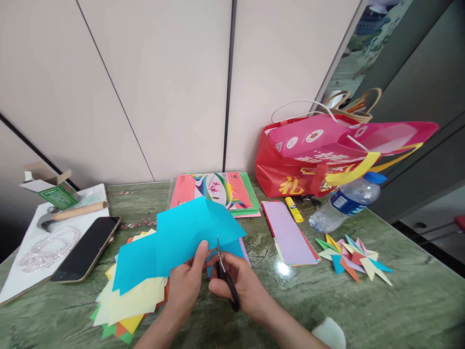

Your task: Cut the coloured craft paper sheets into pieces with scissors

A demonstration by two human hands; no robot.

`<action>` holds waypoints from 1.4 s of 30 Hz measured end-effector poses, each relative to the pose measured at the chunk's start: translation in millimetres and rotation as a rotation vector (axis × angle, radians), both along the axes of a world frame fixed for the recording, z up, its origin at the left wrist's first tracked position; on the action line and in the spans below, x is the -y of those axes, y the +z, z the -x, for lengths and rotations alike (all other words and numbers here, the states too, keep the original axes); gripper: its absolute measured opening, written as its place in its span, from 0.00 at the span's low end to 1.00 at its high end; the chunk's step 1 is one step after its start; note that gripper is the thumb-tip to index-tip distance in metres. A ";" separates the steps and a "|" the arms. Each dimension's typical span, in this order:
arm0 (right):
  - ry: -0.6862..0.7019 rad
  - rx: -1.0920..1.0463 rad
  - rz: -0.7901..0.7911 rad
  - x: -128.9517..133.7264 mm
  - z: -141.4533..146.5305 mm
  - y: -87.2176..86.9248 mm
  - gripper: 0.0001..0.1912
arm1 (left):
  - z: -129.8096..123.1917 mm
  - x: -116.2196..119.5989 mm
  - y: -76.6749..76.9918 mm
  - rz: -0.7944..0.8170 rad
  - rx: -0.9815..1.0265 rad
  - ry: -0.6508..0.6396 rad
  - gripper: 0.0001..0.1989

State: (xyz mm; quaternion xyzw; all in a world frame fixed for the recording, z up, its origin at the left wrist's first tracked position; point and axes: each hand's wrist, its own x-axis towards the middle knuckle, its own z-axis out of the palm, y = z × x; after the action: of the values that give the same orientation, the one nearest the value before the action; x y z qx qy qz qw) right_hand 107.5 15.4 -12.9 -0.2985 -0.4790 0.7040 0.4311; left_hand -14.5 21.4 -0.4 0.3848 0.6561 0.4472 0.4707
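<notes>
The green marbled bench [403, 310] before me carries a white board [14, 287], fanned coloured papers [131, 300], stacked pads [186, 191], lilac-topped strips [290, 237], a glue stick [294, 211], a tilted bottle [347, 199], folded-paper pieces [354, 257] and a red bag [271, 169].

- One left hand [186, 281], one right hand [245, 283]
- One pair of scissors [221, 264]
- At least one blue sheet [185, 237]
- One phone [87, 249]
- One hammer [82, 211]
- One bottle [345, 202]
- One glue stick [294, 210]
- One carton [60, 195]
- Of bags [278, 169], at least two
- More than ten folded paper points [356, 259]

Paper [181, 232] between phone [87, 248] and bottle [347, 201]
</notes>
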 end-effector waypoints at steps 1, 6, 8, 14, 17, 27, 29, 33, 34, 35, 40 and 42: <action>-0.002 -0.002 -0.004 0.0 0.3 -0.5 0.20 | -0.4 0.2 0.6 0.003 0.007 0.006 0.23; -0.011 -0.021 0.001 0.2 1.4 -2.1 0.21 | -0.9 0.6 -0.7 -0.001 0.042 0.021 0.22; -0.020 -0.026 0.006 0.3 1.8 -2.8 0.21 | 0.2 0.4 -4.5 -0.025 0.049 0.013 0.21; -0.037 -0.016 0.023 1.1 3.1 -4.3 0.20 | 1.8 0.9 -4.7 0.013 0.032 0.002 0.22; -0.048 -0.007 0.045 1.8 4.2 -4.5 0.19 | 1.7 1.5 -1.3 0.021 -0.008 -0.003 0.23; -0.087 0.086 0.075 1.3 5.0 -7.8 0.20 | 3.9 0.0 -5.1 0.031 -0.061 -0.017 0.28; -0.087 0.078 0.074 1.7 5.4 -8.8 0.20 | 3.3 -0.1 -3.8 0.022 -0.045 -0.014 0.27; -0.079 0.069 0.079 1.4 6.0 -8.8 0.20 | 2.0 0.2 -2.8 0.028 -0.077 0.001 0.26; -0.084 0.062 0.074 1.0 6.0 -8.3 0.21 | 1.7 0.4 -3.3 0.021 -0.093 0.008 0.26; -0.093 0.051 0.066 0.3 5.8 -7.7 0.21 | 1.3 0.6 -4.3 0.009 -0.108 0.009 0.25; -0.141 -0.004 0.079 -2.7 5.3 -4.5 0.23 | -0.9 1.5 -9.9 -0.072 -0.107 -0.026 0.22; -0.145 -0.009 0.085 -2.8 5.3 -3.6 0.23 | -1.7 1.8 -10.3 -0.119 -0.079 -0.025 0.21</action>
State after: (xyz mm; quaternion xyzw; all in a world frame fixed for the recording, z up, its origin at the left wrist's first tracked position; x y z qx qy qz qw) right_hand 102.2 18.2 -16.5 -0.3474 -0.4239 0.6920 0.4698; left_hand -12.8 19.6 -10.7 0.4378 0.6415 0.4639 0.4262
